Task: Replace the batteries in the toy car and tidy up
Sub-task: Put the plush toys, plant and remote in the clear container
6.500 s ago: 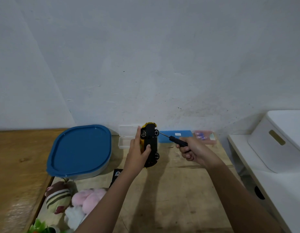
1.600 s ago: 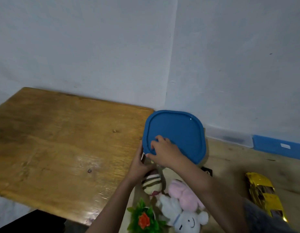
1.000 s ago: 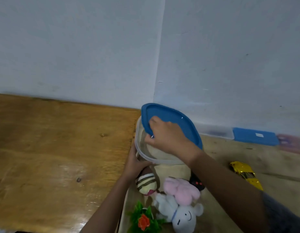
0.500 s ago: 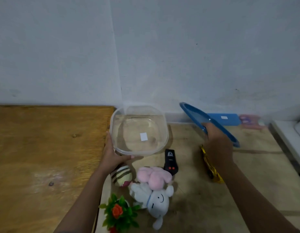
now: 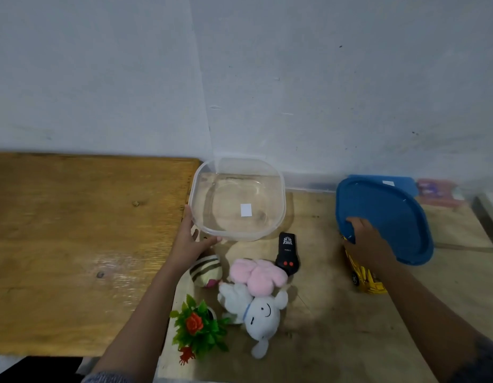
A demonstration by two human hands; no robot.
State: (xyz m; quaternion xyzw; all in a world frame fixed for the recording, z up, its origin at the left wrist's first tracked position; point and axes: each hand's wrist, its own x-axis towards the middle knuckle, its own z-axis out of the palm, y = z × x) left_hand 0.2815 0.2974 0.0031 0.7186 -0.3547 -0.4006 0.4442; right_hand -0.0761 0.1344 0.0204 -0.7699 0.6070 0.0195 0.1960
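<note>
A clear plastic container (image 5: 201,186) stands open and empty near the wall, with a white sticker on its bottom. My left hand (image 5: 190,241) grips its near left corner. Its blue lid (image 5: 389,217) is at the right, tilted low over the table, held at its near left edge by my right hand (image 5: 368,244). The yellow toy car (image 5: 364,275) lies under my right wrist, partly hidden. A black remote (image 5: 287,254) with two red buttons lies just in front of the container.
Soft toys lie in front: a striped ball (image 5: 208,270), a pink plush (image 5: 257,275), a white plush (image 5: 260,313), plus a small fake plant (image 5: 198,327). A blue case (image 5: 400,182) and a pink packet (image 5: 436,189) sit by the wall. A darker wooden table (image 5: 74,239) adjoins at left.
My right hand lifted the blue lid off the container and carried it to the right, down over the toy car. My left hand kept hold of the container.
</note>
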